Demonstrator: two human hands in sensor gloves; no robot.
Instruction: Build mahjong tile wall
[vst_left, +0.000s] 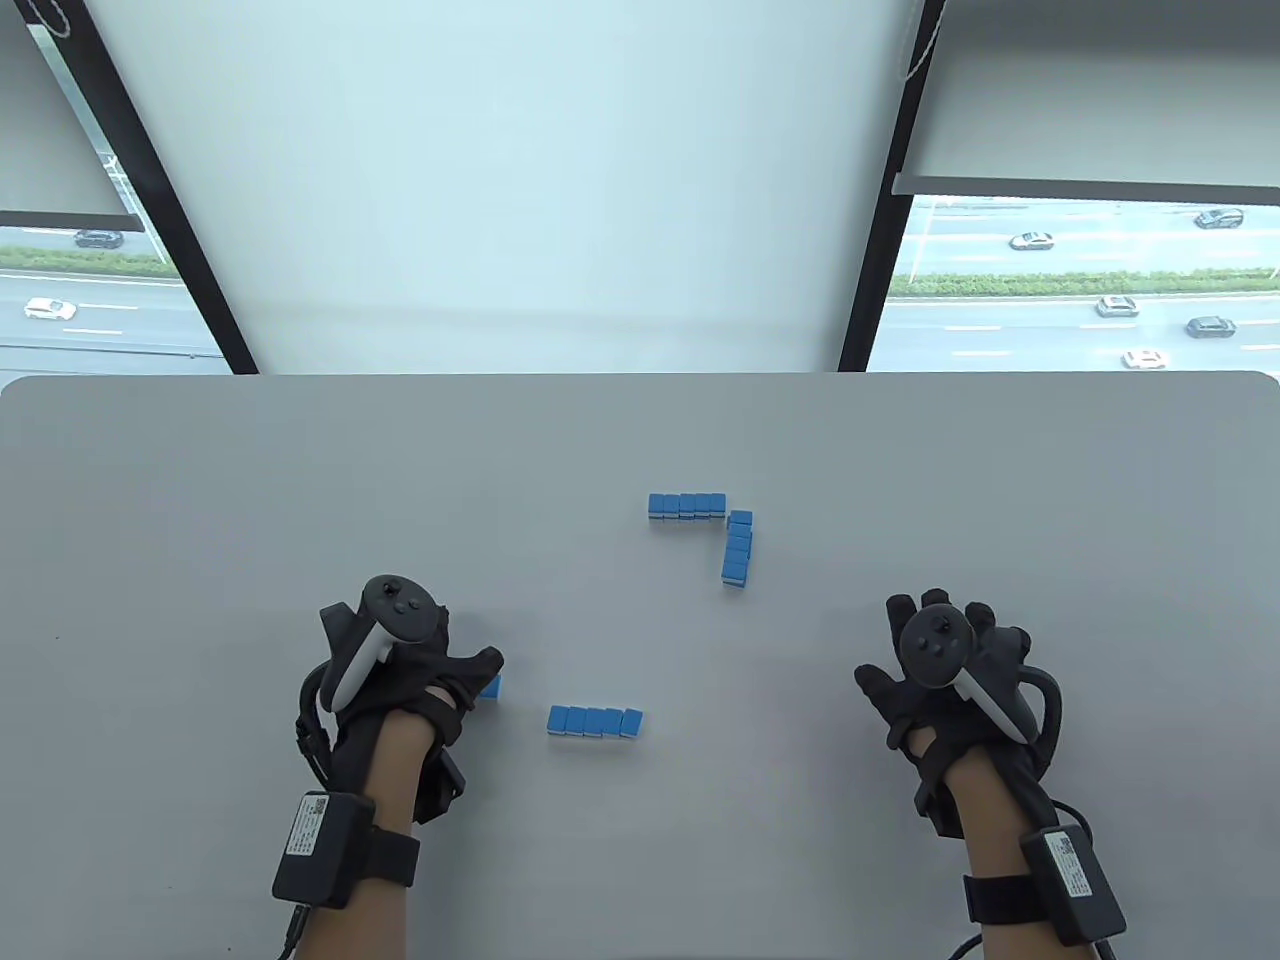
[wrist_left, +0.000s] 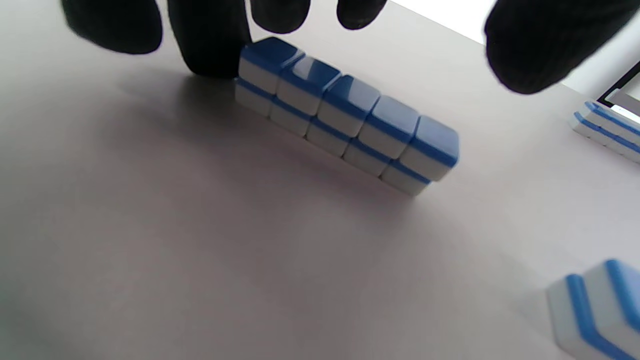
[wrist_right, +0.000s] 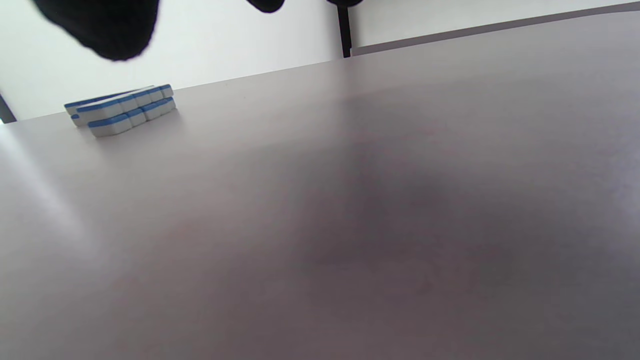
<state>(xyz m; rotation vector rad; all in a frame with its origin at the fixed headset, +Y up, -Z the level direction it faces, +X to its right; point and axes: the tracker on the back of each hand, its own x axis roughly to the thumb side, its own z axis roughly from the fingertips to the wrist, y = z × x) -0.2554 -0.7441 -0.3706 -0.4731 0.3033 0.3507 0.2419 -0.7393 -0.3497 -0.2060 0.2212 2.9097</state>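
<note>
Toward the near edge of the grey desk (vst_left: 200, 480), left of its middle, my left hand (vst_left: 400, 660) hangs over a two-high row of five blue-backed white mahjong tiles (wrist_left: 345, 120), of which the table view shows only a blue sliver by my thumb. From the left wrist view my gloved fingertips (wrist_left: 210, 45) hang straight down, one of them against the end of that row, nothing curled round it, so this grip is open and merely touching. Just to the right along the near edge lies a second blue-and-white tile row (vst_left: 595, 721), apart from the first by a gap. Farther back, right of the desk's middle, a far row of blue tiles (vst_left: 686, 506) meets a side row of blue tiles (vst_left: 737, 549) at a corner, two sides of the square apparently done. My right hand (vst_left: 940, 665) hovers near the right part of the near edge, fingers spread, holding nothing. I judge I am placing the left-hand side of the wall. Next, I think, this row must be nudged square without toppling its upper layer, which calls for even pressure low along both ends, and the neighbouring row then set to close the near side.
</note>
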